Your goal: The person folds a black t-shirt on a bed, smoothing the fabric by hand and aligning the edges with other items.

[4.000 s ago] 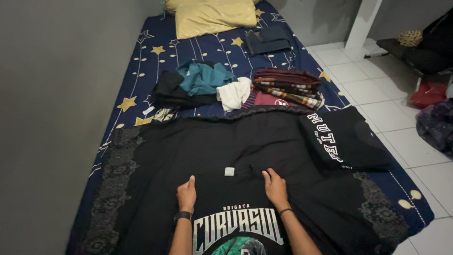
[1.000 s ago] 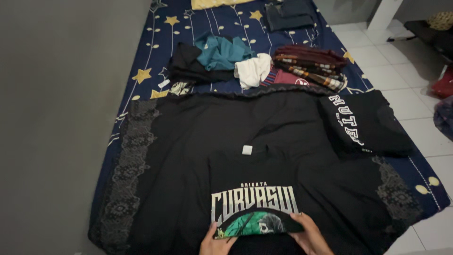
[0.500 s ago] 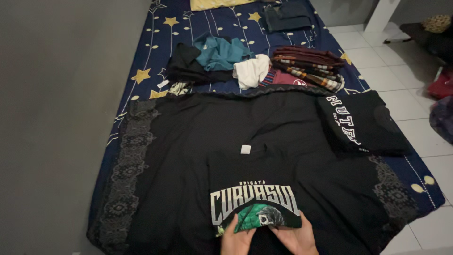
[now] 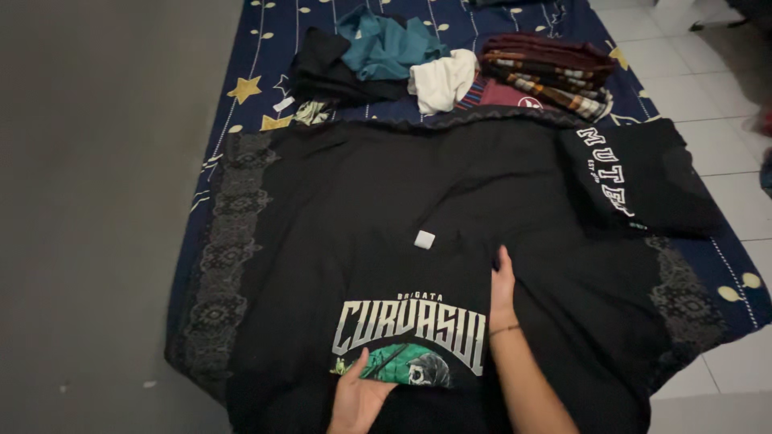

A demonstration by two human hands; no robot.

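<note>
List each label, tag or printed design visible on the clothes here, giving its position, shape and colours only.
Neck tag: small white square, middle of the black shirt.
Chest print: pale block lettering over a green picture, between the hands.
Folded shirt print: white arched lettering, right edge.
Loose tag: small, white, near the clothes pile.

The left hand [image 4: 356, 399] is cut off at the wrist by the bottom edge at six o'clock, and its fingertips are tucked under the folded hem of the black printed shirt [image 4: 410, 321], so the grip cannot be seen. The shirt's lower part runs out of frame. At twelve o'clock the bed [image 4: 265, 48] and the teal garment [image 4: 386, 44] are clipped by the top edge. The folded black shirt [image 4: 643, 181] hides part of its white lettering.
</note>
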